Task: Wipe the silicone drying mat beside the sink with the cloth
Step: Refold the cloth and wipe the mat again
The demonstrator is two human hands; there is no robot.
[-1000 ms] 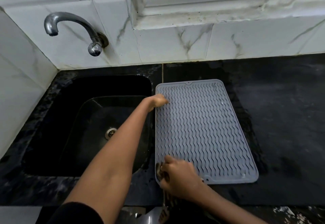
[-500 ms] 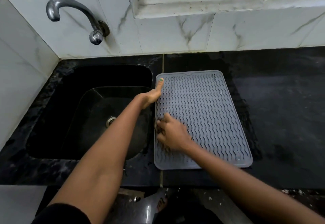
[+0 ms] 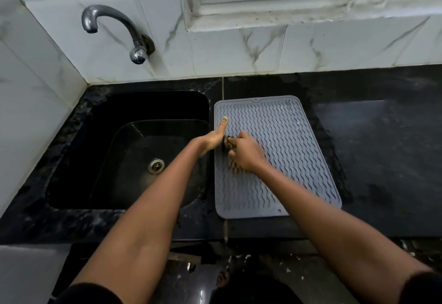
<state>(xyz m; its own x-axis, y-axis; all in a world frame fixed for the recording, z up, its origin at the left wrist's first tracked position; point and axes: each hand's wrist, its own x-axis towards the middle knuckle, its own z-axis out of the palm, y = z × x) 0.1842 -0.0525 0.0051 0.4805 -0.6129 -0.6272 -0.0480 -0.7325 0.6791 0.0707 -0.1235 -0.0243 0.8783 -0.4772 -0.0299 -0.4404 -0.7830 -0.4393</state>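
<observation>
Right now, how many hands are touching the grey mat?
2. The left hand presses the mat's sink-side edge; the right hand rubs a cloth beside it.

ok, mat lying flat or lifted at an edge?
Flat. The mat lies spread on the counter, all visible corners down; left hand presses its left edge, right hand rubs the cloth on it.
</observation>
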